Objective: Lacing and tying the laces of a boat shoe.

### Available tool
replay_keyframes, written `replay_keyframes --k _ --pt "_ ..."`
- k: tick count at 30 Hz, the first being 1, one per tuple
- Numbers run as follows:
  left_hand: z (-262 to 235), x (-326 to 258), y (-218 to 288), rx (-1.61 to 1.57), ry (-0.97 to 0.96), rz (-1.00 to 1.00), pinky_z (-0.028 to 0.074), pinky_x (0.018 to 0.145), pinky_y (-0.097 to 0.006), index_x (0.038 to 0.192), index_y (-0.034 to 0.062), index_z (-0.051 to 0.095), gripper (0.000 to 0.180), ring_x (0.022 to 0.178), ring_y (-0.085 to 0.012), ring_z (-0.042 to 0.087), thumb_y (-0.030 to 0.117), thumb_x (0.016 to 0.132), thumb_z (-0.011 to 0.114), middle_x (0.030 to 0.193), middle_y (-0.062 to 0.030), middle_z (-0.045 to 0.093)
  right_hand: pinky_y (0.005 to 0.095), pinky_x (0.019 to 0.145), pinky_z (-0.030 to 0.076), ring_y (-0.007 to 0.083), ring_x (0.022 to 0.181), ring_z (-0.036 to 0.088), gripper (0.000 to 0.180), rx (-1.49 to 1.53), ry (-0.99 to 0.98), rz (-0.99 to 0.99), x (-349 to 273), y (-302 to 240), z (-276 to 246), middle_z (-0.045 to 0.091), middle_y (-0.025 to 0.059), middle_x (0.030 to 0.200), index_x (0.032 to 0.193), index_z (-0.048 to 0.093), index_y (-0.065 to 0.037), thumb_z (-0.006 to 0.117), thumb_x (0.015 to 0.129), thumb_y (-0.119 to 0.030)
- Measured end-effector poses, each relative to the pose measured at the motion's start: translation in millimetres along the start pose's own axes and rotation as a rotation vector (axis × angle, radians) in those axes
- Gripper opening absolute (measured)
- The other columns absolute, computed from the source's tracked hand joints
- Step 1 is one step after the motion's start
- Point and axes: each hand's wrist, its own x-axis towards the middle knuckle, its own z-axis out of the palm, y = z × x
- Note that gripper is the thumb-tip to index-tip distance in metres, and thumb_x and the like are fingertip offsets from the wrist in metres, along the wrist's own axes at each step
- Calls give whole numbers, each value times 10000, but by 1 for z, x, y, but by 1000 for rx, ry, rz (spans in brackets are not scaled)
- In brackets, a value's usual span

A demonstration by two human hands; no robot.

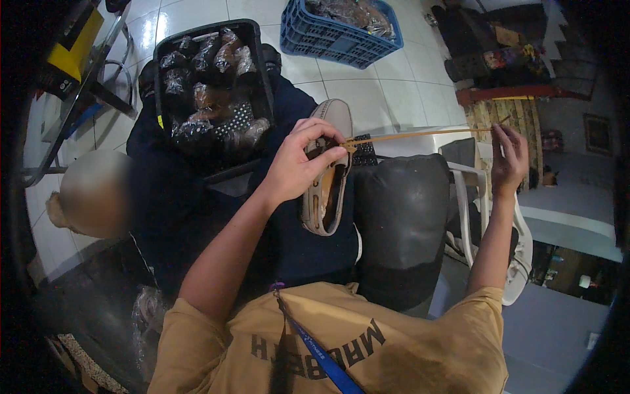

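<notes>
- Left hand: fingers curled and closed on the upper edge of a grey loafer-type shoe; the fingertips press at the point where a tan lace leaves the shoe.
- Shoe: held up over the person's lap, toe pointing away, the tan inner lining facing the camera. It sits between the left hand and a black padded cushion, just beside the latter.
- Right hand: raised, thumb and fingers pinched on the far end of the lace, well apart from the shoe.
- Lace: drawn taut in a nearly straight line from the shoe's upper edge across to the right hand.
- Black crate: stands ahead of the left hand, beyond a dark blue cloth on the lap; filled with shoes wrapped in clear plastic.
- Blue crate: on the white tiled floor farther off, also holding plastic-wrapped goods.
- White plastic chair: beside the cushion, under the right forearm.
- Another person sits at the left edge of the view, near the black crate; that person's hands are not visible.
- The wearer has a mustard-coloured shirt and a blue lanyard.
</notes>
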Motion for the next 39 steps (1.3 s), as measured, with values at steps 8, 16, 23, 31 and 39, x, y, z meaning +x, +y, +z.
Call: replay_keyframes --k 8,16,23,31,39 --pt "1 5 5 102 22 181 447 1010 -376 961 67 791 179 1082 -221 609 76 799 865 1006 -37 742 371 915 626 265 1038 736 272 174 507 15 16 -28 -31 725 142 1197 1173 749 13 725 917 102" --pt "-9 2 3 158 -10 218 449 999 -371 958 118 834 193 1045 -196 614 85 774 880 981 -12 779 262 707 542 163 855 737 260 1574 -268 931 26 -173 70 772 103 1047 1206 705 -4 753 973 -110" --pt "-7 1 8 154 24 194 474 956 -354 961 91 829 194 1015 -190 633 92 775 882 982 -23 785 227 731 514 81 826 689 225 1497 -590 807 29 -191 83 763 33 947 1153 717 5 773 952 -79" --pt "-5 2 4 62 47 102 494 948 -357 996 98 829 215 1002 -219 621 134 792 884 935 -26 773 233 787 491 81 857 644 173 1431 -637 642 29 -193 85 727 21 1011 1026 743 -15 822 897 -100" --pt "-3 1 -4 100 59 129 444 1066 -391 1034 82 789 216 1177 -254 606 91 826 845 1199 -73 703 318 976 458 190 1124 631 108 1350 -644 476 32 -187 84 694 88 1163 917 753 -8 806 879 -95"
